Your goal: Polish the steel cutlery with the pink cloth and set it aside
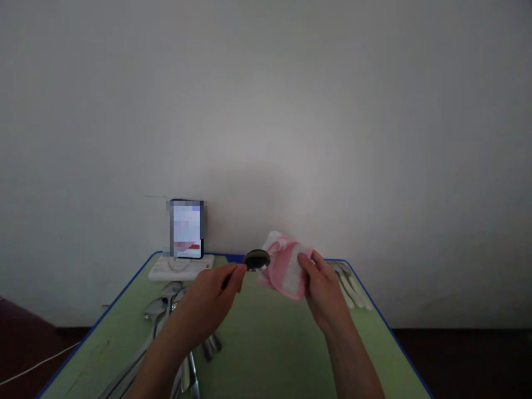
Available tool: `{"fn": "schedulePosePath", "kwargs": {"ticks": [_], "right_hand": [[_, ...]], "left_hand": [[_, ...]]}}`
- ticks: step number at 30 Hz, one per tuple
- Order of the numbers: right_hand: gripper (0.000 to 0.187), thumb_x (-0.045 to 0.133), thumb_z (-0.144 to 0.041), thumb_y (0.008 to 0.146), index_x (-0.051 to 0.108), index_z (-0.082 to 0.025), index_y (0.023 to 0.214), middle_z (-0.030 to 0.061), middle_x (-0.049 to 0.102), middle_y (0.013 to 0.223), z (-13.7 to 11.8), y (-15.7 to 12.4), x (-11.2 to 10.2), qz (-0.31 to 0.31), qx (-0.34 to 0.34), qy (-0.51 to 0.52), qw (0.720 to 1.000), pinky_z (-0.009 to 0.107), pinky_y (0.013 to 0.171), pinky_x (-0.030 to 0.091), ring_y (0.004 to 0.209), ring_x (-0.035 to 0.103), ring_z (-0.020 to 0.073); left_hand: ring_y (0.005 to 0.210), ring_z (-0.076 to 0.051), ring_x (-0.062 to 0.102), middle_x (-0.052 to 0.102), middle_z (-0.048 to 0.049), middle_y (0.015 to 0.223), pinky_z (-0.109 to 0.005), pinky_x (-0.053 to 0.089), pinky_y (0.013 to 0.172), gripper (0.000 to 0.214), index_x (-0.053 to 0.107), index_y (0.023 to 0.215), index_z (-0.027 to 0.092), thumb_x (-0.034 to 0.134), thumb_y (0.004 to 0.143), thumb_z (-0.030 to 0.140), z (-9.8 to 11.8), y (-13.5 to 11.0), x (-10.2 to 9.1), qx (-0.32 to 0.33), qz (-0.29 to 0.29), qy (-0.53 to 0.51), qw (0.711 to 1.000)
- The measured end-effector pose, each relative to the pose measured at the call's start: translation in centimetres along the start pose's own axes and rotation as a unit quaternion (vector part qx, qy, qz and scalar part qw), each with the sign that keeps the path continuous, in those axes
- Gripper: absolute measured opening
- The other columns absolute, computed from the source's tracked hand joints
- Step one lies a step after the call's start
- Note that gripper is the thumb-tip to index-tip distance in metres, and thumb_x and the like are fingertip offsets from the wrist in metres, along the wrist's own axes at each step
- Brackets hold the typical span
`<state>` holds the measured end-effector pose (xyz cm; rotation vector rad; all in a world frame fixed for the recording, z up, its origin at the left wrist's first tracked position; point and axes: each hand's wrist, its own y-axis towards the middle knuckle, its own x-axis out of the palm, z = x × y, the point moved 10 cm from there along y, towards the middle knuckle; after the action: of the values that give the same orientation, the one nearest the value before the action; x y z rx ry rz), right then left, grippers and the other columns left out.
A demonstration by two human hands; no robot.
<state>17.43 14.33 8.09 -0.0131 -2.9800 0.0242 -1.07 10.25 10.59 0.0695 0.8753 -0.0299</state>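
Observation:
My left hand [220,288] is closed around the handle of a metal spoon [256,259], whose bowl points right above the table. Most of the handle is hidden in my fist. In my right hand [322,282] is a pink and white cloth [286,266], pinched between thumb and fingers. The cloth's left edge is right beside the spoon's bowl; whether they touch I cannot tell. Under my left forearm lie several long metal spoons [155,308] and other cutlery, partly covered by the arm.
A green table [266,343] with a blue rim stands against a pale wall. At its back left, a phone [187,230] leans upright on a white stand [183,269]. Several white-handled utensils [357,291] lie at the right edge. A white cable [39,363] hangs at the left.

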Motion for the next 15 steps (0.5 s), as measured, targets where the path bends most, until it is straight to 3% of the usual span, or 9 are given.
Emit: {"fn": "schedulePosePath", "kwargs": {"ticks": [5, 7, 11, 15], "right_hand": [[0.03, 0.059, -0.035, 0.066, 0.056, -0.016, 0.089, 0.0022, 0.063, 0.079, -1.1, -0.6, 0.5, -0.005, 0.015, 0.082, 0.997, 0.025, 0.062, 0.043, 0.069, 0.055, 0.0153], [0.028, 0.058, -0.034, 0.066, 0.055, -0.017, 0.087, 0.001, 0.061, 0.076, -1.3, -0.6, 0.5, 0.002, 0.016, 0.101, 0.995, 0.025, 0.061, 0.043, 0.066, 0.054, 0.0144], [0.021, 0.057, -0.032, 0.067, 0.051, -0.019, 0.083, -0.0025, 0.056, 0.071, -1.3, -0.3, -0.1, 0.034, 0.008, 0.132, 0.991, 0.022, 0.057, 0.04, 0.062, 0.05, 0.0114], [0.019, 0.058, -0.032, 0.07, 0.05, -0.02, 0.083, -0.0034, 0.054, 0.073, -2.1, -0.8, 0.3, 0.028, -0.018, 0.098, 0.995, 0.02, 0.058, 0.039, 0.064, 0.048, 0.0103]], "left_hand": [[0.063, -0.016, 0.053, 0.059, 0.0001, 0.068, -0.025, 0.035, 0.059, 0.03, 0.056, 0.078, 0.022, 0.03, 0.084, 0.036, 0.9, -0.7, -0.9, 0.007, 0.018, -0.026, 0.999], [0.059, -0.016, 0.052, 0.058, 0.0011, 0.064, -0.024, 0.034, 0.056, 0.031, 0.056, 0.081, 0.023, 0.03, 0.085, 0.039, 1.0, -0.9, -0.8, 0.006, 0.011, -0.029, 1.0], [0.046, -0.012, 0.048, 0.052, 0.0051, 0.05, -0.023, 0.032, 0.051, 0.037, 0.055, 0.077, 0.023, 0.027, 0.087, 0.045, 1.5, -0.9, 0.4, 0.013, -0.032, -0.034, 0.999], [0.049, -0.012, 0.05, 0.052, 0.0043, 0.051, -0.024, 0.031, 0.052, 0.038, 0.055, 0.074, 0.021, 0.029, 0.087, 0.045, 2.6, -0.9, 0.6, 0.024, -0.032, -0.007, 0.999]]}}
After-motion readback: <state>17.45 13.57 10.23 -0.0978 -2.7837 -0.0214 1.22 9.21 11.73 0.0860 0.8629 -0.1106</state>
